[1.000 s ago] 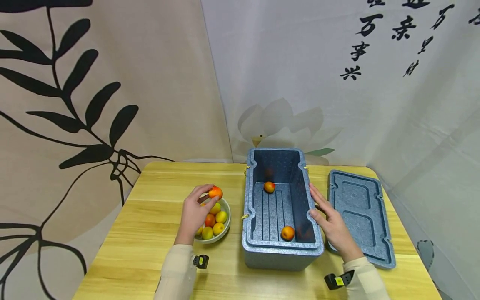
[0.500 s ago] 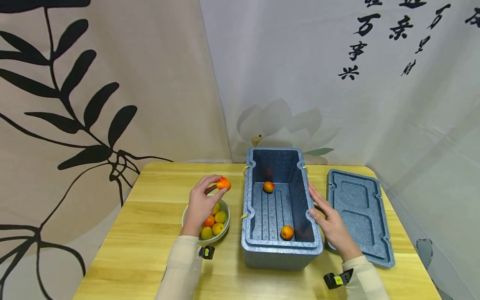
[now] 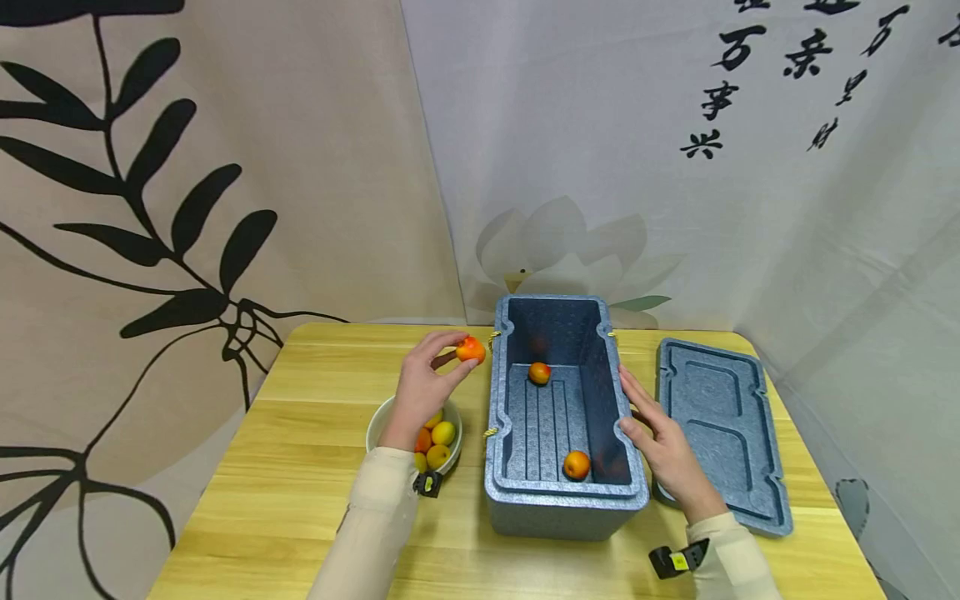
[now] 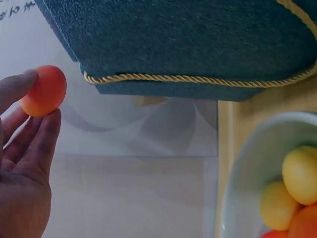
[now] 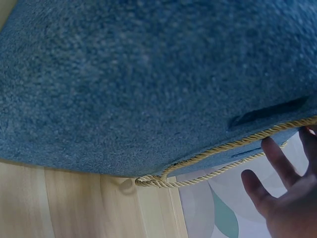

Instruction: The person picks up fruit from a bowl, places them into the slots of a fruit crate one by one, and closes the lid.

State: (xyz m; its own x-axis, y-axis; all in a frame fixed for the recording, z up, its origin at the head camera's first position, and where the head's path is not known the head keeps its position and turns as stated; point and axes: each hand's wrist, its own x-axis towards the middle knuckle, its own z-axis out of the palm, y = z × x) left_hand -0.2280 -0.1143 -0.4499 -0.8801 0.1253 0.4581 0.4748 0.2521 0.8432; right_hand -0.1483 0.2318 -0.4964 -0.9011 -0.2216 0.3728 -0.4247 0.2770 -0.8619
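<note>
My left hand [image 3: 422, 392] pinches a small round orange-red fruit [image 3: 471, 350] between thumb and fingertips, up in the air just left of the box's far half. In the left wrist view the fruit [image 4: 48, 89] shows smooth, with a yellower underside. The deep blue-grey foam box [image 3: 551, 518] stands open, with one orange-red fruit [image 3: 539, 373] toward its far end and another [image 3: 577, 465] near the front. My right hand [image 3: 667, 454] rests against the box's right rim, fingers extended. The right wrist view has its fingers beside the yellow rope handle [image 5: 218, 149].
Below my left forearm, a pale bowl [image 3: 378, 423] holds several yellow and orange fruits [image 3: 443, 432]. Right of the box lies its blue-grey lid [image 3: 720, 400]. The wooden table [image 3: 255, 492] meets a printed cloth backdrop [image 3: 337, 167] along the back.
My left hand has lifted the fruit from over the bowl and carried it right and away from me, closer to the box. The right hand has stayed at the rim.
</note>
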